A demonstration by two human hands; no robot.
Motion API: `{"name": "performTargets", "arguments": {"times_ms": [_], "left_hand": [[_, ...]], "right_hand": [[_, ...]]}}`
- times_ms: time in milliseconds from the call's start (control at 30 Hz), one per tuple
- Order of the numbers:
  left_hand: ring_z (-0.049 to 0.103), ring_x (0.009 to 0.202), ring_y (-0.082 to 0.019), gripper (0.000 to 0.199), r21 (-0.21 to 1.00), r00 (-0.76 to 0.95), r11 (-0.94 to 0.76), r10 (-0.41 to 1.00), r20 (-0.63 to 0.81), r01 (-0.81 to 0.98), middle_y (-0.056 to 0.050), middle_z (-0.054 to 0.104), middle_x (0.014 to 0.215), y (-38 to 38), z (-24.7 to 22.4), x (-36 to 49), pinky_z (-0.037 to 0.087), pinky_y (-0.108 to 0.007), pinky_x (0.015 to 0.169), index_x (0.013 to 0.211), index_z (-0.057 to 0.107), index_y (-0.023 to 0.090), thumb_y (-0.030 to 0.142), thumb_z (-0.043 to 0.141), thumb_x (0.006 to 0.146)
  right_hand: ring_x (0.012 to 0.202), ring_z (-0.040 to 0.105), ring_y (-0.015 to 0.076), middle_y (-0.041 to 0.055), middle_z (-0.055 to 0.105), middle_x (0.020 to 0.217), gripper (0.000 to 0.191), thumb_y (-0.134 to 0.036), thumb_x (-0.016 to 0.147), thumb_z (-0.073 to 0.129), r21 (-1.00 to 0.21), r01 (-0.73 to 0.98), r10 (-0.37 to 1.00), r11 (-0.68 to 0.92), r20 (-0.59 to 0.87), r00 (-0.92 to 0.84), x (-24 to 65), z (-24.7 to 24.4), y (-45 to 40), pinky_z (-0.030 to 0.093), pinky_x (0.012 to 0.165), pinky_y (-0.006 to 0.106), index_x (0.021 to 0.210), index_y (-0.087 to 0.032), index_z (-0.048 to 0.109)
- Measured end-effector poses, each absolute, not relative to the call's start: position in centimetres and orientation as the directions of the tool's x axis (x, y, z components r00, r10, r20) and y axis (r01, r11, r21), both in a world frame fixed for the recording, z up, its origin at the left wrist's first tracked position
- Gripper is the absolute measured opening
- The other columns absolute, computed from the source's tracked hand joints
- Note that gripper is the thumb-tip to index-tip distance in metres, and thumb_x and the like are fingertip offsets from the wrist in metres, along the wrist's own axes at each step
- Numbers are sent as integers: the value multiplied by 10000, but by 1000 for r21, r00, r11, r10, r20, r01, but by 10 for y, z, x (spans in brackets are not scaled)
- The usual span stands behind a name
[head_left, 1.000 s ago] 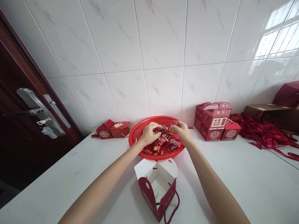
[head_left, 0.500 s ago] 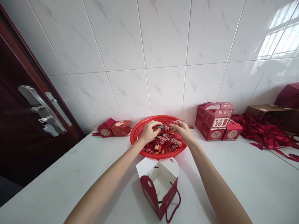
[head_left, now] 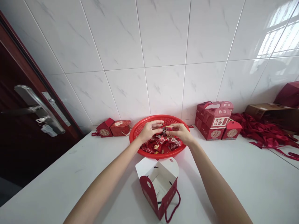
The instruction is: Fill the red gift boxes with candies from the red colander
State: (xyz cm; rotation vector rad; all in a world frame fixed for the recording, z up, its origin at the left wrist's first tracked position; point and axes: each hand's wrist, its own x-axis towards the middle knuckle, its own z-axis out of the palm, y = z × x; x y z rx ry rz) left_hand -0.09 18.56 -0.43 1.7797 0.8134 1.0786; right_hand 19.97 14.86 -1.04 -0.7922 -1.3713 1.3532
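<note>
A red plastic basket point(head_left: 134, 137) holds several red-wrapped candies point(head_left: 161, 140). Over it my two hands meet. My right hand point(head_left: 181, 132) is closed on wrapped candies point(head_left: 165, 129), one dark and one red, pinched between thumb and fingers. My left hand point(head_left: 150, 130) comes in from the other side, its thumb tip at the dark candy and its fingers parted above. In front of the basket stands a dark red gift box point(head_left: 149, 191), its flaps apart, white inside, with a red cord handle point(head_left: 174, 210) hanging at its right side.
Two small red boxes point(head_left: 112, 128) sit left of the basket by the tiled wall. Stacked red boxes point(head_left: 215, 123) stand to the right. Beyond them are a heap of red ribbons point(head_left: 261, 132) and a cardboard box point(head_left: 271, 112). A door with a handle point(head_left: 35, 109) is at far left.
My hands have come together over the basket. The candy that was in my left fingers is now against the one in my right hand, and my left fingers have parted.
</note>
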Motion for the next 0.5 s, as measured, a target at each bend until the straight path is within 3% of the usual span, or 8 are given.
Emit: {"name": "performTargets", "arguments": {"times_ms": [233, 500], "left_hand": [[664, 1150, -290, 473, 965, 384, -262, 889, 251, -26, -100, 763, 1165, 183, 2, -1, 501, -446, 1027, 1063, 769, 186, 350, 868, 631], [687, 1100, -277, 442, 954, 347, -298, 892, 291, -34, -103, 776, 1106, 187, -4, -2, 510, -438, 1010, 973, 770, 167, 363, 898, 599]], "right_hand": [[726, 705, 205, 29, 756, 774, 338, -380, 523, 943, -954, -240, 940, 178, 237, -245, 201, -12, 149, 601, 763, 373, 757, -192, 786], [699, 661, 158, 8, 724, 749, 311, -370, 538, 940, -954, -235, 932, 185, 246, -265, 201, -10, 148, 579, 737, 329, 727, -184, 777]]}}
